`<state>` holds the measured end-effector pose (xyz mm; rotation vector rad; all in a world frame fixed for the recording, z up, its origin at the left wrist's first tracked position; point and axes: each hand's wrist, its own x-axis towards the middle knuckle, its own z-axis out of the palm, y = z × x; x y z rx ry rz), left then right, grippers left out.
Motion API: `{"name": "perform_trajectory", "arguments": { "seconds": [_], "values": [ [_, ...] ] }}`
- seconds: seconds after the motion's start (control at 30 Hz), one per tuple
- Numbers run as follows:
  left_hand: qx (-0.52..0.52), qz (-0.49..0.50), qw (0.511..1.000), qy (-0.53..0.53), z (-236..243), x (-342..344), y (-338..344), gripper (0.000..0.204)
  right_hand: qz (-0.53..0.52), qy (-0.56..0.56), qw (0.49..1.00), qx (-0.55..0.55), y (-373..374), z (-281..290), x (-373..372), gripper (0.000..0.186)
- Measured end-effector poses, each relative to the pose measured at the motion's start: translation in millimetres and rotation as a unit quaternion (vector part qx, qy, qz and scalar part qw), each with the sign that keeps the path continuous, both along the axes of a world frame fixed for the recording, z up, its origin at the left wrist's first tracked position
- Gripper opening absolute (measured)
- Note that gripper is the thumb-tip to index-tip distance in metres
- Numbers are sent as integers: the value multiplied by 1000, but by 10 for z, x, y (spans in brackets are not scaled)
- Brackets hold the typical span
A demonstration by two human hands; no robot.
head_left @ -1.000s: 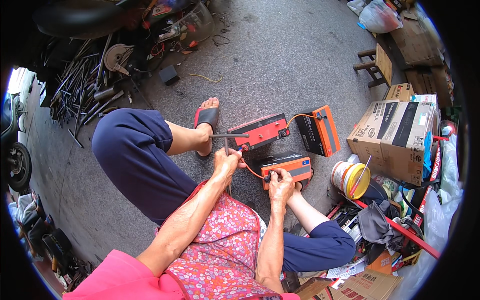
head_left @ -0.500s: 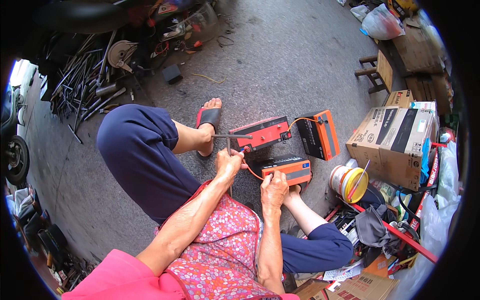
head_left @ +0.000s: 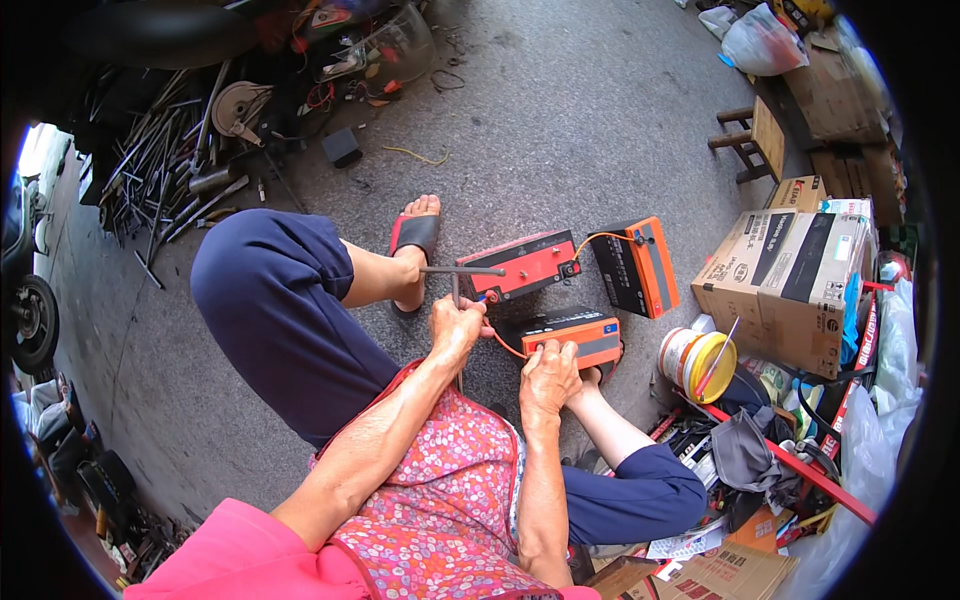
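Note:
My left hand (head_left: 457, 326) is closed around the stem of a dark T-shaped metal tool (head_left: 464, 270), beside the red-topped battery (head_left: 528, 264). The tool's crossbar reaches over that battery's near-left end, close to a terminal with a blue and red bit (head_left: 488, 297). My right hand (head_left: 549, 376) presses with curled fingers on the near-left corner of an orange-topped battery (head_left: 590, 345); its fingertips are partly hidden. An orange wire (head_left: 508, 346) runs between the two hands. Another orange-topped battery (head_left: 652, 268) lies to the right, joined to the red-topped one by a yellow-orange wire (head_left: 603, 238).
Metal rods and scrap (head_left: 175, 180) lie at the far left. To the right are a bucket with a yellow lid (head_left: 712, 365), a cardboard box (head_left: 775, 280), a wooden stool (head_left: 765, 140) and mixed clutter. My sandalled foot (head_left: 415, 240) is left of the batteries.
My right hand's fingers have shifted slightly on the battery's corner. The left hand and its tool keep almost the same place.

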<state>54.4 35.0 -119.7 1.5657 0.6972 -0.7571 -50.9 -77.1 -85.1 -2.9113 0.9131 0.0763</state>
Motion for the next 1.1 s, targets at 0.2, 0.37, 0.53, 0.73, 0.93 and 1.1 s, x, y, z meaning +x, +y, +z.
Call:
{"name": "perform_trajectory", "arguments": {
  "seconds": [0.2,0.37,0.53,0.73,0.93,1.1],
  "values": [
    [4,-8,1000,13,45,16,-8,15,-26,22,999,-41,43,-200,-70,11],
    [10,-21,1000,11,25,20,6,15,-65,21,998,-1,82,-112,-19,12],
    [1,-11,1000,12,20,11,-3,15,-62,3,998,9,88,-89,-15,12],
    [0,-9,1000,11,-14,2,-6,15,-77,41,996,0,106,-115,8,13],
    [-2,-12,1000,17,-6,5,4,15,-62,43,997,4,53,-121,3,15],
    [0,-18,1000,13,-5,9,9,16,-4,20,1000,-12,10,-139,-43,16]
  ]
}}
